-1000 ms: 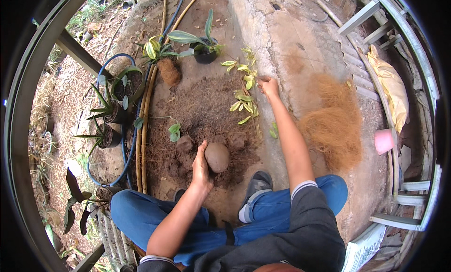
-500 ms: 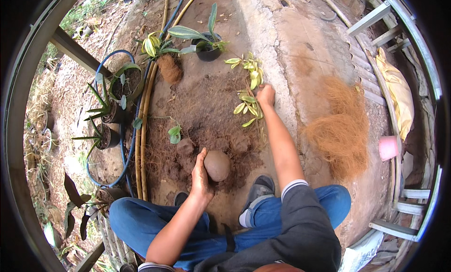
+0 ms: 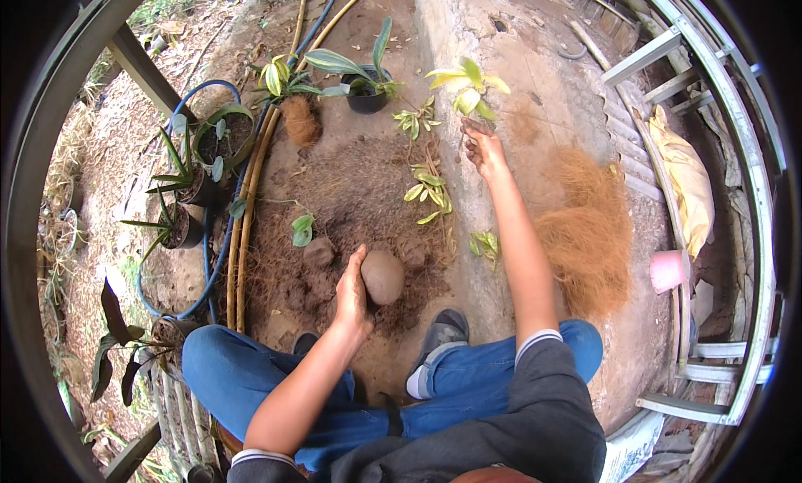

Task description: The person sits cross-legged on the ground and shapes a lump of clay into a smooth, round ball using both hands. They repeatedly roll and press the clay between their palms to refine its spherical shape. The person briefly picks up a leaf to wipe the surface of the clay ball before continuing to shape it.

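Over the dark loose soil (image 3: 284, 232), my left hand (image 3: 352, 294) is closed along the left side of a smooth, round brown ball of mud (image 3: 383, 277). My fingers point away from me, and the ball hides some of the hand. My right hand (image 3: 484, 149) reaches out over the concrete strip, soil on its fingers. At its fingertips is a leafy cutting (image 3: 469, 89) with yellow-green leaves, raised and slightly blurred. More variegated cuttings (image 3: 428, 191) lie along the soil's right edge, and another small cutting (image 3: 484, 245) rests beside my right forearm.
A black potted plant (image 3: 366, 97) and a fibre-wrapped plant (image 3: 301, 121) stand at the far side. Bamboo poles (image 3: 244, 241) and a blue hose (image 3: 144, 274) run along the left, beside several pots. Brown fibre (image 3: 585, 241), a pink pot (image 3: 670, 271) and a metal frame lie right.
My right hand has moved from the cuttings at the soil's edge, farther out, with one cutting now raised at its fingertips. My left hand stays on the mud ball, which has moved slightly away.
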`<state>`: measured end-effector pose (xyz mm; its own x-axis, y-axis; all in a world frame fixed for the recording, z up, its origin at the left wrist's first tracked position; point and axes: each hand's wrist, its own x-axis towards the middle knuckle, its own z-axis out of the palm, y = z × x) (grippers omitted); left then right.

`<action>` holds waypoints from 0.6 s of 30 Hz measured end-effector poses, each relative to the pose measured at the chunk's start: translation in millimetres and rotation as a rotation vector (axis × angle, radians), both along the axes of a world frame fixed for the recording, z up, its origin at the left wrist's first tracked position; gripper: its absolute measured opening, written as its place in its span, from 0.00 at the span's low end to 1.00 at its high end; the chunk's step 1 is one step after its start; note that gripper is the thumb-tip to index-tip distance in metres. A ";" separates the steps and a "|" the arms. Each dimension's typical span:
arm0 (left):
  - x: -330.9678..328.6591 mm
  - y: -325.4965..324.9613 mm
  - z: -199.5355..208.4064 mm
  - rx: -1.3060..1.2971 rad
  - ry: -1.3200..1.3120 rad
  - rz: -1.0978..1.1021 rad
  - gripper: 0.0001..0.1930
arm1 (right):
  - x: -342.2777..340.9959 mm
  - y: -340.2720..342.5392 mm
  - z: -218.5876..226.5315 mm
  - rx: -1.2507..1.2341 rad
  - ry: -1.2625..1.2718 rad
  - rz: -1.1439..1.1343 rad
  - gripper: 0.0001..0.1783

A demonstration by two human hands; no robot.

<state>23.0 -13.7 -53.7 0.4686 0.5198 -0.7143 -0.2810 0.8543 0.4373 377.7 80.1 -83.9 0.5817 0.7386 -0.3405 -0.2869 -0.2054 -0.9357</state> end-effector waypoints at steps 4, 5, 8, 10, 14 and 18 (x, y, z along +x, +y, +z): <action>0.6 3.4 -4.0 0.018 -0.034 0.012 0.32 | -14.1 -9.8 32.2 0.026 -0.127 0.028 0.17; 1.9 2.4 -1.2 0.029 -0.044 0.012 0.32 | -11.7 -14.9 38.5 0.028 -0.192 0.043 0.18; 3.6 3.4 -2.3 0.050 -0.037 0.009 0.32 | -14.1 -26.8 62.3 0.025 -0.294 0.104 0.19; 5.0 2.4 -5.4 0.055 -0.041 -0.006 0.32 | -16.1 -37.8 78.4 -0.024 -0.260 0.111 0.19; 5.7 0.1 -0.5 0.098 0.003 0.007 0.32 | -14.6 -46.4 95.8 -0.127 -0.380 0.134 0.22; 4.3 -0.9 17.4 0.087 -0.052 -0.012 0.31 | 7.2 -53.7 85.4 -0.130 -0.479 -0.004 0.20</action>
<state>27.2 -14.6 -36.4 0.5104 0.5734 -0.6408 -0.2956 0.8168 0.4954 384.9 26.4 1.5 0.6982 0.7052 -0.1236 0.1680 -0.3291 -0.9292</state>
